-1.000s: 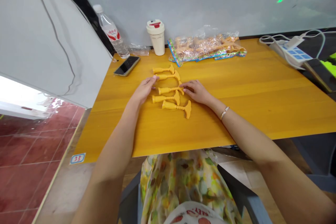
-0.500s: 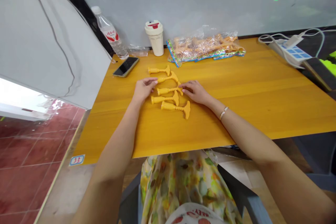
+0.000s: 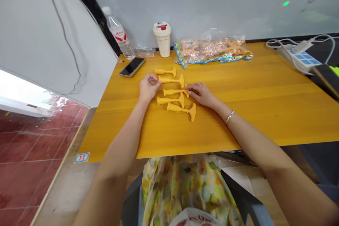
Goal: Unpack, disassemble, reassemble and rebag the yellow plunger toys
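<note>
Several yellow plastic hammer-shaped pieces lie in a column on the table, ribbed handles to the left and curved heads to the right. My left hand (image 3: 148,87) has its thumb and fingers closed at the handle end of the second piece from the back (image 3: 171,80). At the head of the third piece (image 3: 172,92), my right hand (image 3: 201,94) holds its fingertips pinched. The backmost piece (image 3: 165,72) lies beyond both hands. Nearer to me are the fourth piece (image 3: 169,101) and the front piece (image 3: 180,109), both untouched.
Along the back of the wooden table (image 3: 238,102) stand a water bottle (image 3: 119,35), a lidded white cup (image 3: 162,40) and clear bags of orange pieces (image 3: 212,51). A phone (image 3: 132,67) lies at left. A power strip with cables (image 3: 304,56) is at right.
The second piece has turned from slanting to nearly level, with my left hand at its handle. My right hand stays by the third piece's head. The whole view has shifted slightly.
</note>
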`<action>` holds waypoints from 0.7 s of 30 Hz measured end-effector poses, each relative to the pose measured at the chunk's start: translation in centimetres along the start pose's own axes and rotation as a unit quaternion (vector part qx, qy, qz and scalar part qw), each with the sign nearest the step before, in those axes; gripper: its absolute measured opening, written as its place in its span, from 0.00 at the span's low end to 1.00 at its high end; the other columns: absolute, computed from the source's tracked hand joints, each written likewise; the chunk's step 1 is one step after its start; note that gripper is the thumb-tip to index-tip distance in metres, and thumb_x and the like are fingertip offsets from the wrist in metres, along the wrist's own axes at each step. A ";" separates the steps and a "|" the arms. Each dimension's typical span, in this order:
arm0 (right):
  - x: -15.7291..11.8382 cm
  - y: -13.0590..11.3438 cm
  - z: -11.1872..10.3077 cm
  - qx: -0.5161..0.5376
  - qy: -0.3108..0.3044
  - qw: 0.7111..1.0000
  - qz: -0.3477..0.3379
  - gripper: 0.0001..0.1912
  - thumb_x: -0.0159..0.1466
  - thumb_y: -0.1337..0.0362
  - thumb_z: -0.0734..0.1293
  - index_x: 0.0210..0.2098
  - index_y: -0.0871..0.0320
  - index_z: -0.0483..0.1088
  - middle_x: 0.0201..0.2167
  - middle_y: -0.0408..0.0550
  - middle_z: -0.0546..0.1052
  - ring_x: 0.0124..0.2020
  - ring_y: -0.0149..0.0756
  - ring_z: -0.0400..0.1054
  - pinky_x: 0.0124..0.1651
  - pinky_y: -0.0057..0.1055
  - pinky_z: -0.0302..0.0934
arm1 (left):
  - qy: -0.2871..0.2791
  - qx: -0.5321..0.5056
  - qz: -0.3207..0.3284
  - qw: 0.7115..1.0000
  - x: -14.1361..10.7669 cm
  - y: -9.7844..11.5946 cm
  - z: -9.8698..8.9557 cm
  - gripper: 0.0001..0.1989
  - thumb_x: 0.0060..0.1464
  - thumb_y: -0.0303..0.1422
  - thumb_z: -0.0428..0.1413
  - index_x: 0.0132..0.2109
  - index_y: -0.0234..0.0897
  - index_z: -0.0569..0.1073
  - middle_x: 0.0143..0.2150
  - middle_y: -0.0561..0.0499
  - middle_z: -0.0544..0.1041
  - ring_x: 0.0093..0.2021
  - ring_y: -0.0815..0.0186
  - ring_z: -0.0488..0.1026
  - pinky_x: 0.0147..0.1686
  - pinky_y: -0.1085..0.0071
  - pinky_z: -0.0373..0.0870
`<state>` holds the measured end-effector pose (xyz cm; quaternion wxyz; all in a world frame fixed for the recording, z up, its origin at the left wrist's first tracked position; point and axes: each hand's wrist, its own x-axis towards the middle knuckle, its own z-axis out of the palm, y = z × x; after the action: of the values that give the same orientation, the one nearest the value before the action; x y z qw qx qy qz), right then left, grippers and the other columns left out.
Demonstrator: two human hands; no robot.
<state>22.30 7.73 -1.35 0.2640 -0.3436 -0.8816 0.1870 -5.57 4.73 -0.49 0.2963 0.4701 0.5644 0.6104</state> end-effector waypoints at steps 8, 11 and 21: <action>0.0 -0.2 -0.1 0.004 -0.002 1.000 0.007 0.17 0.69 0.62 0.64 0.52 0.59 0.78 0.42 0.56 0.80 0.45 0.48 0.70 0.54 0.46 0.60 | 0.058 -0.017 0.007 0.998 0.7 -0.5 -1.4 0.15 0.43 0.24 0.62 0.33 0.39 0.63 0.31 0.57 0.73 0.27 0.70 0.78 0.33 0.71 0.77; 0.0 -0.2 -0.1 0.006 -0.004 1.000 0.007 0.16 0.69 0.62 0.64 0.52 0.58 0.78 0.43 0.56 0.80 0.46 0.48 0.70 0.55 0.46 0.60 | 0.070 -0.011 -0.005 0.997 1.1 -1.4 -1.7 0.15 0.43 0.23 0.61 0.33 0.39 0.63 0.31 0.57 0.73 0.27 0.70 0.78 0.33 0.71 0.78; 0.0 -0.2 -0.1 0.003 -0.008 1.000 0.012 0.16 0.69 0.61 0.63 0.52 0.56 0.77 0.43 0.55 0.80 0.46 0.47 0.70 0.55 0.46 0.60 | 0.065 0.033 -0.001 0.997 1.7 -3.1 -1.9 0.09 0.51 0.27 0.61 0.35 0.39 0.67 0.35 0.54 0.74 0.33 0.67 0.79 0.39 0.69 0.77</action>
<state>22.32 7.61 -1.17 0.2558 -0.3522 -0.8787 0.1960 -8.51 6.04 -2.94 0.2443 0.4379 0.6028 0.6207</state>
